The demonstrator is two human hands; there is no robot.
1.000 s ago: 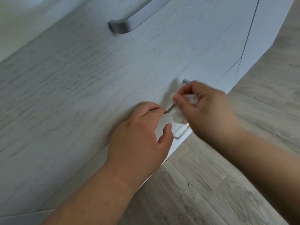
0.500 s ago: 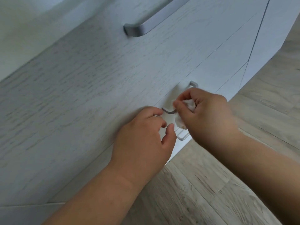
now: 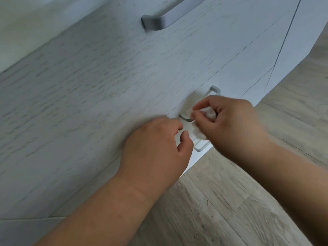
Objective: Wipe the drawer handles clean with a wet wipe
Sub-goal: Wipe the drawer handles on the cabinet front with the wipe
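From the head camera, the right hand (image 3: 229, 125) pinches a bunched white wipe (image 3: 206, 112) between thumb and forefinger and wraps it round the bar of a slim metal handle (image 3: 186, 118) on a lower drawer of the pale cabinet (image 3: 88, 95). The handle runs from its left post, at about 9 o'clock from the wipe, up to its right post at about 1 o'clock; the stretch between is hidden by the hand. A tail of the wipe hangs toward 6 o'clock, over the drawer face.

The left hand (image 3: 156, 148) sits at 8 o'clock from the wipe, fingers loosely curled against the drawer front with the thumb out — it holds nothing that I can see, and looks to be steadying the drawer. Both hands are blurred, so finer finger detail cannot be told.

A second, white handle (image 3: 201, 147) shows just below the right hand, at 6 o'clock from the wipe. A broad grey handle (image 3: 159, 22) sits well apart on the upper drawer, at 11 o'clock. Wood floor (image 3: 230, 201) fills the lower right.

To do this step well, I would keep the wipe folded fully round the bar so front, back and underside are all touched, then slide along its whole length into both corners, where grime tends to gather. The left hand should keep bracing, since a sideways pull may rattle the drawer open. The tail of the wipe could snag on the post — gather it in.
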